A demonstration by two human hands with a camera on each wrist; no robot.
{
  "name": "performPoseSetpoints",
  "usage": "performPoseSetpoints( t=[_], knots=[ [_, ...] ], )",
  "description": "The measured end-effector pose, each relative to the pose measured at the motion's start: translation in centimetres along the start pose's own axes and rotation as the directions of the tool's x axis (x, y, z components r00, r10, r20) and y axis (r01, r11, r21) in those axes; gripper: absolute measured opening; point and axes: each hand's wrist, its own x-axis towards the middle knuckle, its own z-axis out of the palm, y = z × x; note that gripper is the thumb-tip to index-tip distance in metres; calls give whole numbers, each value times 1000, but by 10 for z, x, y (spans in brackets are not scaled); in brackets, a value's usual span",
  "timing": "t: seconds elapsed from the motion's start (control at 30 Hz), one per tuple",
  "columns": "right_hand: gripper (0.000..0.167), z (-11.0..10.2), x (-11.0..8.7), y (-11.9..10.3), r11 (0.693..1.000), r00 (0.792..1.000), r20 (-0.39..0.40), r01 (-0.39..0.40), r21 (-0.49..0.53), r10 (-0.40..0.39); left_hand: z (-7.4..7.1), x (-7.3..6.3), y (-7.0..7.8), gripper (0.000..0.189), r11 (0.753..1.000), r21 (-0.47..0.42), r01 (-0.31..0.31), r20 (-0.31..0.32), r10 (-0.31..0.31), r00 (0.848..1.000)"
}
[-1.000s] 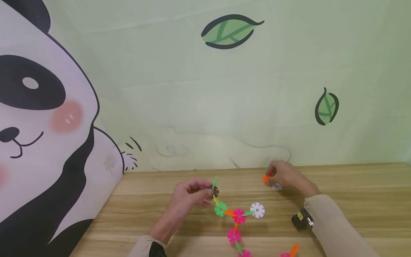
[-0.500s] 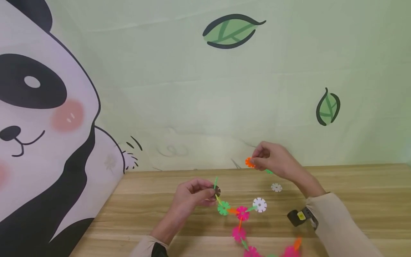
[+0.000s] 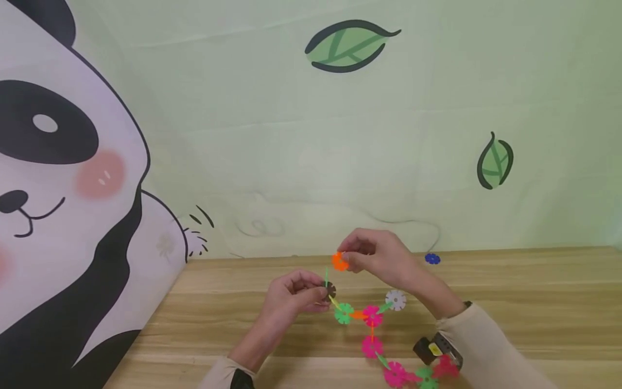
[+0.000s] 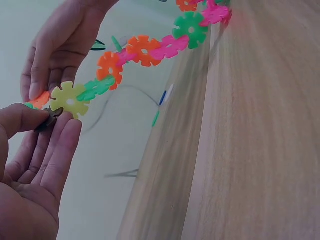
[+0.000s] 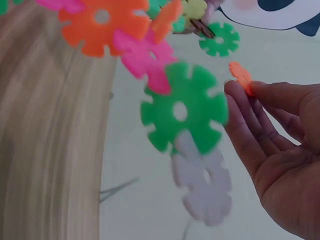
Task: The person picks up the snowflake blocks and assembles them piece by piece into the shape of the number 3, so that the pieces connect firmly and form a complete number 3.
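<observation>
My left hand [image 3: 291, 296] pinches a dark brown notched plastic disc [image 4: 48, 120] between thumb and fingers. This disc ends a chain of linked discs, with a yellow disc [image 4: 70, 101] joined beside it. A green disc [image 5: 220, 40] is fixed to the brown one and points upward, nearly edge-on in the head view. My right hand [image 3: 384, 256] pinches a single orange disc [image 3: 339, 261] by its edge, just above and right of the green disc and apart from it. The chain hangs down and to the right, with a white disc [image 3: 396, 300] on a side branch.
A loose blue disc [image 3: 432, 259] lies at the back edge of the wooden table [image 3: 204, 302]. A loose green disc [image 4: 155, 118] lies near it in the left wrist view. Behind the table hangs a pale green cloth [image 3: 272, 135] printed with a panda.
My right hand has lifted the orange disc off the back of the table and carried it left, close to my left hand. The hanging chain has swung rightward; my left hand stays nearly still.
</observation>
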Motion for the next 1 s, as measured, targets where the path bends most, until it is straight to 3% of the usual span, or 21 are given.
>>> performPoseSetpoints(
  t=[0.23, 0.63, 0.87, 1.0],
  knots=[
    [12, 10, -1, -1, 1000, 1000, -25, -9, 11, 10, 1, -1, 1, 19, 1000, 15, 3, 0, -3, 1000],
    [16, 12, 0, -2, 997, 998, -48, 36, -71, -40, 1, 0, 1, 18, 1000, 22, -17, -7, 17, 1000],
    [12, 16, -1, -4, 1000, 996, -83, -13, 0, 13, 1, -1, 1, 17, 999, 26, -20, 5, 20, 1000],
    [12, 18, -1, -4, 1000, 998, -66, -21, 16, 22, 1, -1, 1, 17, 1000, 27, -14, 9, 14, 1000]
  ],
)
